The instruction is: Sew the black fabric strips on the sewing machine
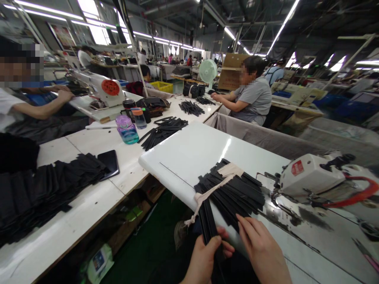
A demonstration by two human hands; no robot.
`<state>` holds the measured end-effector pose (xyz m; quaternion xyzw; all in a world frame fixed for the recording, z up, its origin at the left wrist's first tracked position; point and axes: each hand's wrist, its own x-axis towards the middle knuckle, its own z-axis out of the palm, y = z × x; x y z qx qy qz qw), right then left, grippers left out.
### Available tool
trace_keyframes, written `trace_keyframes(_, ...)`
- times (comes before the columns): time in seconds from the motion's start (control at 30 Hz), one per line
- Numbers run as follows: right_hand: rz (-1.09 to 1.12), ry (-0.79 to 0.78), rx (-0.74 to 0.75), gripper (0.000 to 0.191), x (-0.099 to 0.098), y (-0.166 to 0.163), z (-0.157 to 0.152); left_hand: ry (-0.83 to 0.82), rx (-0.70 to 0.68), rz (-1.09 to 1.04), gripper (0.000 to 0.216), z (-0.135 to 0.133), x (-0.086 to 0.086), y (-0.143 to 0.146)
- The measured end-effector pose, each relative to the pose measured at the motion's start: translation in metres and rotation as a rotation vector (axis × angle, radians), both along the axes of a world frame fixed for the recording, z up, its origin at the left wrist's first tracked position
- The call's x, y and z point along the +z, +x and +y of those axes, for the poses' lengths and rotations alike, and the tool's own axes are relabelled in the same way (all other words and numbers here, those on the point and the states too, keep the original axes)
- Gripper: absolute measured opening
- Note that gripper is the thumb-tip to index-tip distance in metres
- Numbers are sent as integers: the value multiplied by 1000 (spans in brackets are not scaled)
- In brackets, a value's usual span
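Seemingly early: pinching black strips (206, 221) in left hand (204, 252), holding right hand (263, 252) close-fingered, perhaps pinching, at larger remaining bundle (237, 197).

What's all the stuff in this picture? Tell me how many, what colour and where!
Black strips: many, black, in front on the white sewing table
Cloth band: one, cream, across those strips
Near sewing machine: one, white, right
Other sewing machine: one, white with orange-red, left
Stacked pieces: many, black, left table
Phone: one, black, beside the stack
Purple-teal bottle: one, left table
Orange-topped bottle: one, clear, beside it
Fan: one, pale green, background
Crate: one, yellow, background
People: several, too blurry to count, all around
Left hand: one, bare, holding strips
Right hand: one, bare, near strips
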<state>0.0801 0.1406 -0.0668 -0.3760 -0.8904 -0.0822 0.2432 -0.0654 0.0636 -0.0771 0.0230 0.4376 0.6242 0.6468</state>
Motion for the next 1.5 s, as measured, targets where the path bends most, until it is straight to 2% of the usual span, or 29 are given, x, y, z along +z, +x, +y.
trace_keyframes(0.1,26,-23,0,36,1,1,0,34,47,-61,51,-1,-5,4)
trace_keyframes(0.27,69,-74,33,37,1,-4,-9,-51,77,-88,43,2,-4,6)
trace_keyframes(0.57,213,-83,138,29,5,-12,-31,80,-75,-6,55,6,1,4)
trace_keyframes(0.7,217,-268,261,25,13,-18,-40,47,-65,-4,53,4,1,1)
trace_keyframes(0.77,219,-353,263,20,18,-16,-35,-10,-73,-3,51,2,-1,-1)
trace_keyframes(0.83,233,-308,156,22,19,-11,-23,-38,-96,-20,47,1,-5,-2)
trace_keyframes(0.93,176,-123,-40,34,12,-6,-2,-84,-94,-73,42,1,-7,-1)
trace_keyframes(1.0,97,-82,-62,38,5,-5,9,-94,-86,-116,39,1,-6,-1)
trace_keyframes(1.17,36,-65,11,34,5,-4,13,21,-165,-68,37,1,0,-3)
trace_keyframes(1.27,74,-20,32,31,12,-3,-1,-21,-102,-157,36,1,1,0)
trace_keyframes(1.37,104,-55,118,28,16,-3,-21,26,-35,-293,45,2,3,4)
trace_keyframes(1.5,92,-137,262,28,25,-7,-38,26,-61,-264,48,1,6,1)
